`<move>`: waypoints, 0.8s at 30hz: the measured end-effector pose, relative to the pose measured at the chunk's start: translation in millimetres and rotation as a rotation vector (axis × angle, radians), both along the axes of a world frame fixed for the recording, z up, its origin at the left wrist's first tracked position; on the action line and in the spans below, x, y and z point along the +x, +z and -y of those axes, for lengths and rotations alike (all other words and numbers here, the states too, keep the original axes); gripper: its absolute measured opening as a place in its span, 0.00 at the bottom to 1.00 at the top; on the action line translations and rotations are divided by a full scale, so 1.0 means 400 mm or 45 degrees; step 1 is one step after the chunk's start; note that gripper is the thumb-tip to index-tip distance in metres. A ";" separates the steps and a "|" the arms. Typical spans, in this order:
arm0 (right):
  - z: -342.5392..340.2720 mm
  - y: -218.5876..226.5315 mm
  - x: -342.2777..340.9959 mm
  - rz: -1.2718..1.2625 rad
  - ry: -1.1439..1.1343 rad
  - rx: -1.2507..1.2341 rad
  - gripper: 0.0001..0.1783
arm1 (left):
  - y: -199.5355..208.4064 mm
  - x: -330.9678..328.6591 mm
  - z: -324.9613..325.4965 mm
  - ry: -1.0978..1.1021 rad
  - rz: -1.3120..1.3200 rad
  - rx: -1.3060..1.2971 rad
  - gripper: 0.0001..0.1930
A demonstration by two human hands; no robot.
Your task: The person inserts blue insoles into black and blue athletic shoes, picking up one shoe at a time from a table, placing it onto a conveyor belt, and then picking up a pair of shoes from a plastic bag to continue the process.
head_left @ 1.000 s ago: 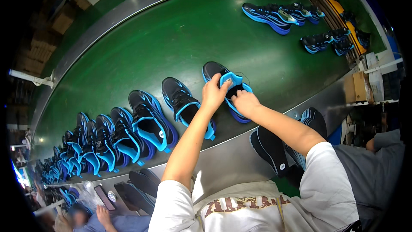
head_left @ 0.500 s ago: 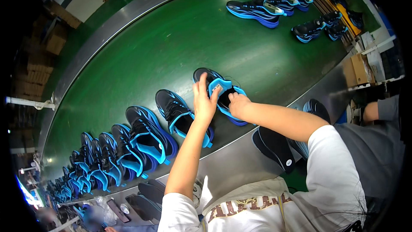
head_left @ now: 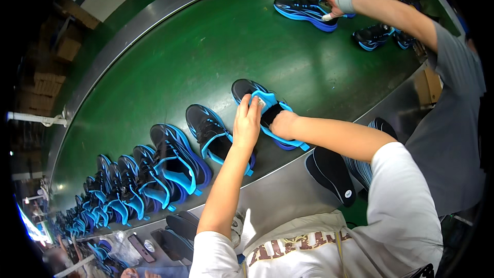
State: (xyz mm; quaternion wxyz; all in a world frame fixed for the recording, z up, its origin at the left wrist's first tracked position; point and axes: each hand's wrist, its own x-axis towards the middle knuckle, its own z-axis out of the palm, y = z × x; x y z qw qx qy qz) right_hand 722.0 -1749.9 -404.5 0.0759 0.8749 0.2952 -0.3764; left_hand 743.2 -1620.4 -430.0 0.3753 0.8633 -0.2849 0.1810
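In front of me a black sneaker (head_left: 248, 87) with a bright blue lining lies on the green work surface, toe pointing away. My left hand (head_left: 247, 123) is at its tongue (head_left: 265, 100), fingers closed on the blue padding beside a pale label. Reaching down into the shoe's opening is my right hand (head_left: 283, 124), its fingers hidden inside near the heel collar. Just left of my left forearm stands another matching sneaker (head_left: 205, 121), untouched.
A long row of matching sneakers (head_left: 172, 146) runs off left. Black insoles (head_left: 332, 175) are stacked by my right elbow, with more insoles (head_left: 180, 231) at lower left. A co-worker's hand (head_left: 329, 5) grips a sneaker (head_left: 303, 10) at the far right. A phone (head_left: 140, 248) lies lower left.
My right hand has gone deeper into the shoe. My left fingers have closed in on the tongue. A co-worker's arm has come in from the right onto a far sneaker.
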 end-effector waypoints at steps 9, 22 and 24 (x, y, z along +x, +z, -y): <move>0.012 0.063 -0.067 -0.169 -0.257 0.053 0.31 | 0.040 0.012 0.016 0.073 -0.322 -0.042 0.08; 0.107 -0.077 -0.382 1.055 -0.602 1.206 0.06 | 0.237 -0.163 -0.132 -0.689 -1.062 -0.302 0.02; 0.107 -0.061 -0.372 1.053 -0.634 1.180 0.06 | 0.253 -0.235 -0.202 -0.389 -1.737 -0.768 0.02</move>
